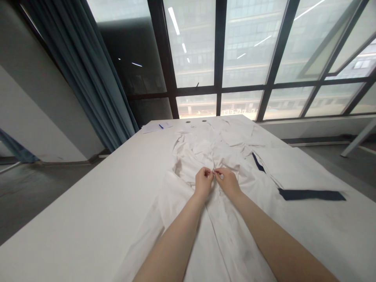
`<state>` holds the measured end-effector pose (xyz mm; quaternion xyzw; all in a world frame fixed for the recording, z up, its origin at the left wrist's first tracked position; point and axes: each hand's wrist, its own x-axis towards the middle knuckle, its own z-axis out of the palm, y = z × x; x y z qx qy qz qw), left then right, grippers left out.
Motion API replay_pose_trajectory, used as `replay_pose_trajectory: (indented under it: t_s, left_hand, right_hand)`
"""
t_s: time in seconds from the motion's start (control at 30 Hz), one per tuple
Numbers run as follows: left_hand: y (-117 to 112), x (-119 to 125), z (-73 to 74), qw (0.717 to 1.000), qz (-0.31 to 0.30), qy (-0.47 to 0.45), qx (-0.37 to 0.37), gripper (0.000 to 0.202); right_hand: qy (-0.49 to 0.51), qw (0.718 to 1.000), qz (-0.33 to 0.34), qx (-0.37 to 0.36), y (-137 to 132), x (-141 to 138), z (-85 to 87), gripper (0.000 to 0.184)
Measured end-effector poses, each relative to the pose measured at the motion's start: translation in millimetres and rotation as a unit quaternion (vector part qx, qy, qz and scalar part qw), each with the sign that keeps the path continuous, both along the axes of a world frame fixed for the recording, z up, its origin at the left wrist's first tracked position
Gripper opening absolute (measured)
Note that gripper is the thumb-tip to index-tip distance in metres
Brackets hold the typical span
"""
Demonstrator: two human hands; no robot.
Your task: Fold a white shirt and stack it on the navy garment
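Observation:
A long white garment [217,239], with a seam running down its front, lies spread on the white table. My left hand [204,180] pinches the cloth near the middle of the front, thumb and fingertips together. Right beside it, my right hand [227,181] is closed in a pinch on the same spot, so the fingertips of both hands almost meet. Whatever small part of the garment sits between the fingertips is too small to make out. Creased folds of the cloth bunch up around and beyond both hands.
On the right, folded white cloth [299,168] with a dark navy strip [313,194] lies along the table [96,219]. At the far left corner are paper sheets [149,127] and a blue pen [161,127]. Behind stand windows and a blue curtain [88,74].

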<state>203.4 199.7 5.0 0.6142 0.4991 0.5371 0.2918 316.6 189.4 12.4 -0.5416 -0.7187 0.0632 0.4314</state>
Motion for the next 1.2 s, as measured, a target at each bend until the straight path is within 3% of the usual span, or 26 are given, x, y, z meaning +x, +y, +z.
replay_pose_trajectory:
  t_s: [0.27, 0.47, 0.63, 0.83, 1.07, 1.2]
  left_hand:
    - [-2, 1, 1.0, 1.000, -0.013, -0.012, 0.005, 0.009]
    - [-1, 3, -0.5, 0.999, 0.020, -0.022, -0.028, 0.010]
    - [-3, 1, 0.9, 0.999, 0.020, 0.029, 0.014, 0.008]
    - [-5, 1, 2.8, 0.999, -0.018, 0.000, 0.041, 0.010]
    - [-3, 2, 0.1, 0.999, -0.039, -0.020, 0.026, 0.019]
    - [-1, 0, -1.1, 0.999, -0.034, -0.016, 0.015, 0.020]
  right_hand:
    - [0.012, 0.999, 0.008, -0.031, 0, 0, 1.6, 0.017]
    - [-0.151, 0.988, 0.002, 0.014, -5, -3, 8.8, 0.016]
    - [-0.210, 0.977, -0.026, -0.017, -9, -7, 15.0, 0.014]
    - [-0.168, 0.984, -0.044, -0.045, -3, -7, 5.7, 0.012]
    - [-0.040, 0.997, -0.020, -0.056, 5, -3, -6.0, 0.011]
    - [-0.065, 0.997, 0.004, -0.029, 2, -3, -0.6, 0.011]
